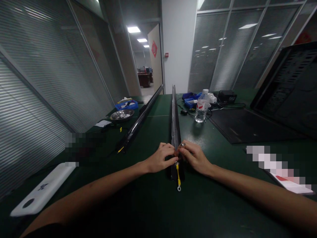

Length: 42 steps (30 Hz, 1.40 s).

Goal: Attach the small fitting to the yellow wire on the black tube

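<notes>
A long, narrow dark bar (pixel 175 125) with a glossy grey face lies lengthwise on the table, pointing away from me. Near its close end, the fingers of my left hand (pixel 162 158) are closed in a pinch on it from the left. From the right, my right hand (pixel 194 156) pinches the same spot, its fingertips almost meeting the left ones. What lies between the fingertips is hidden. A small shiny metal piece (pixel 183 144) shows at my right index finger. Below my hands, a short yellow wire (pixel 178 175) ending in a ring terminal (pixel 179 188) sticks out over the bar's end.
Another long black bar (pixel 141 122) lies to the left, with a yellow-tipped end. Beyond it are a metal bowl (pixel 122 115) and a blue tray (pixel 127 105). A water bottle (pixel 201 107), blue bins (pixel 190 102) and cables stand right. A white panel (pixel 42 190) lies near left.
</notes>
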Each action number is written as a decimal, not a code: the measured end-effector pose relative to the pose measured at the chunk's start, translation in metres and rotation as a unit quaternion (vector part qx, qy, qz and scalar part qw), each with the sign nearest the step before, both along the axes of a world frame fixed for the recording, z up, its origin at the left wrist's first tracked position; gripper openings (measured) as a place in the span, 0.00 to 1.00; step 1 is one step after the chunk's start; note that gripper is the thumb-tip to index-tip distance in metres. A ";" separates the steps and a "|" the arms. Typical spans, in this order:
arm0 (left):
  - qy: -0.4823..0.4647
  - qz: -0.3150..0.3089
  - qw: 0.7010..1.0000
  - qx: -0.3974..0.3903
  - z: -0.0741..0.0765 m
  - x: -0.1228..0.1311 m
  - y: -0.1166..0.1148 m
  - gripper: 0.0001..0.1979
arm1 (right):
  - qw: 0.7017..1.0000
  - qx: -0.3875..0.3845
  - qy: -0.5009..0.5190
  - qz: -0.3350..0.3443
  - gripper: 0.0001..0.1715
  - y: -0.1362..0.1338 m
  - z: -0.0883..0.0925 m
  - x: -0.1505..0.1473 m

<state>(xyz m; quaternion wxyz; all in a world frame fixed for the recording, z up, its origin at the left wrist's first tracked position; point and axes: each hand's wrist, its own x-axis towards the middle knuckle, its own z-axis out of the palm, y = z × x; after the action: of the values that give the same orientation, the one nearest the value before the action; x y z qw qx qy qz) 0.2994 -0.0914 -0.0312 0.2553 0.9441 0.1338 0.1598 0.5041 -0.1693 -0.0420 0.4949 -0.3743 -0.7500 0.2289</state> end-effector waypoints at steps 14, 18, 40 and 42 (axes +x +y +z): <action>0.003 -0.005 1.000 -0.003 0.000 -0.001 0.000 0.11 | 1.000 -0.011 -0.002 -0.028 0.15 -0.001 0.000 -0.002; 0.006 -0.009 1.000 -0.006 0.001 -0.001 0.000 0.10 | 1.000 -0.004 -0.004 -0.027 0.17 -0.001 0.001 -0.002; 0.002 -0.007 1.000 0.014 -0.001 -0.001 0.000 0.12 | 1.000 -0.006 -0.007 -0.022 0.18 -0.001 0.003 -0.002; 0.000 -0.007 1.000 0.013 -0.001 -0.001 0.000 0.11 | 1.000 -0.003 -0.010 -0.022 0.18 -0.001 0.002 -0.002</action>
<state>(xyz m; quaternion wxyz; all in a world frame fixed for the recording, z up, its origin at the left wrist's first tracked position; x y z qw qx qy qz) 0.2988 -0.0915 -0.0318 0.2444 0.9482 0.1251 0.1597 0.5023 -0.1699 -0.0400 0.4916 -0.3945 -0.7455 0.2165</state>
